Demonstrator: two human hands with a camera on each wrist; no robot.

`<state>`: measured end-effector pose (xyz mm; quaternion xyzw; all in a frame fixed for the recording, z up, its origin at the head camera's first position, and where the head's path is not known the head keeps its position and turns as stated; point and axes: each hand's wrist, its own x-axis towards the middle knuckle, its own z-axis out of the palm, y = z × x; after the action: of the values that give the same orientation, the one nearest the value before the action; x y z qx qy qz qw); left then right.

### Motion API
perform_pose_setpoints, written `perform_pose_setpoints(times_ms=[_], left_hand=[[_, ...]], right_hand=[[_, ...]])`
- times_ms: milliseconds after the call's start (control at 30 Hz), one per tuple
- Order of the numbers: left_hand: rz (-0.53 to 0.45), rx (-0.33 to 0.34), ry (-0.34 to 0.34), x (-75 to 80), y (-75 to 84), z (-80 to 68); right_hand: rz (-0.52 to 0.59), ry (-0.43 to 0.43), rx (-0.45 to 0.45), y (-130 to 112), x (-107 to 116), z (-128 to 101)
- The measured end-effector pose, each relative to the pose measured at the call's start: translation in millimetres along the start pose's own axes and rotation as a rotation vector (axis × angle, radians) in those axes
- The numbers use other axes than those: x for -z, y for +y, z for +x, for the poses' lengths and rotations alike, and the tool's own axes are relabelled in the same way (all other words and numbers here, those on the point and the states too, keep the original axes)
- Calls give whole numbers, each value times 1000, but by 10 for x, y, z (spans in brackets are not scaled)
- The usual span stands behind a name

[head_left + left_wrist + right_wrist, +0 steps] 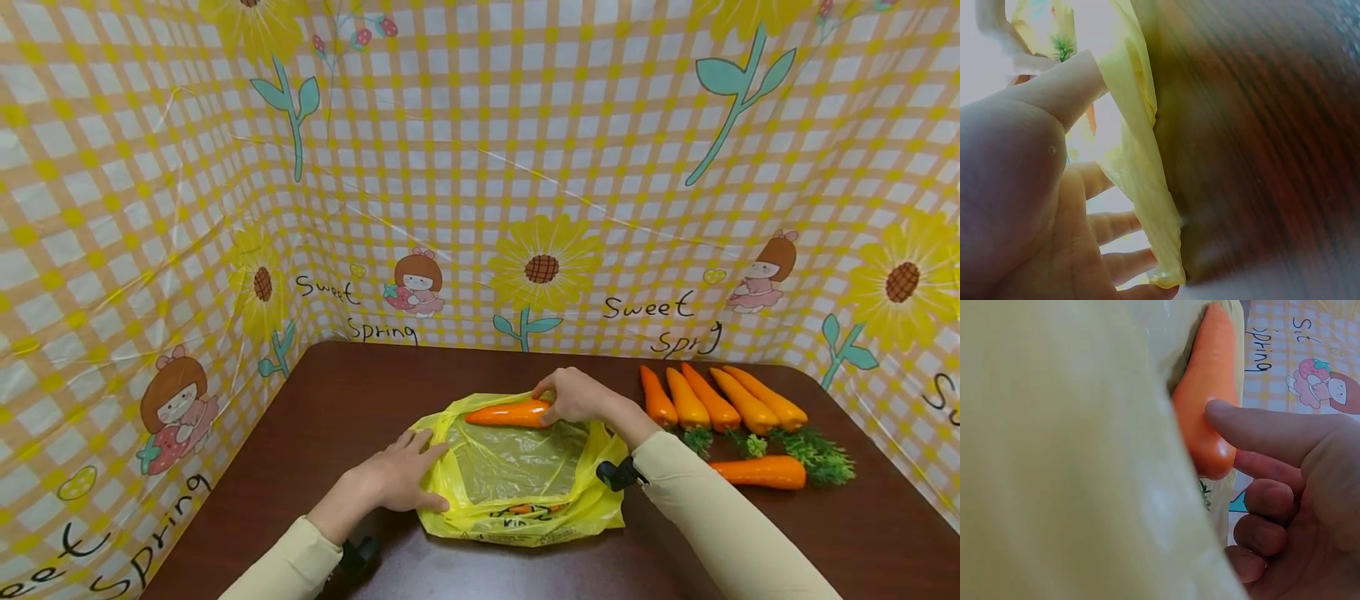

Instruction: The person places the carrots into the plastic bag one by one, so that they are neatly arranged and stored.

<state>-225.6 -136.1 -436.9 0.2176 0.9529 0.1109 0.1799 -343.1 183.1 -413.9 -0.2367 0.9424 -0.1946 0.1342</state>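
**Carrot at the mouth of the yellow bag**

On the dark brown worktop (315, 400), walled on three sides by a checked flowered sheet (480, 167), a yellow plastic bag (517, 487) lies flat near the front edge, about midway across. Bare wood runs wide to the left of it and behind it up to the sheet. To the right, five carrots (716, 400) lie side by side near the back with a sixth (757, 472) crosswise in front of them, all well apart from the bag.

The left hand (397, 479) rests on the bag's left edge, fingers spread and fairly straight, with the plastic against the fingertips. The right hand (573, 396) holds a carrot (506, 413) by its thick end, thumb and curled fingers round it, at the bag's far rim; the carrot lies level, tip pointing left.
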Motion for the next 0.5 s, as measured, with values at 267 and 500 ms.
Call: perform_pose_setpoints(times_ms=[267,500], left_hand=[[-7,8,0,11,2,-16],[-11,4,9,-9,-11,-3]], right_hand=[[-26,11,20,-28,1,2],[-18,16,13,-16,3,-21]])
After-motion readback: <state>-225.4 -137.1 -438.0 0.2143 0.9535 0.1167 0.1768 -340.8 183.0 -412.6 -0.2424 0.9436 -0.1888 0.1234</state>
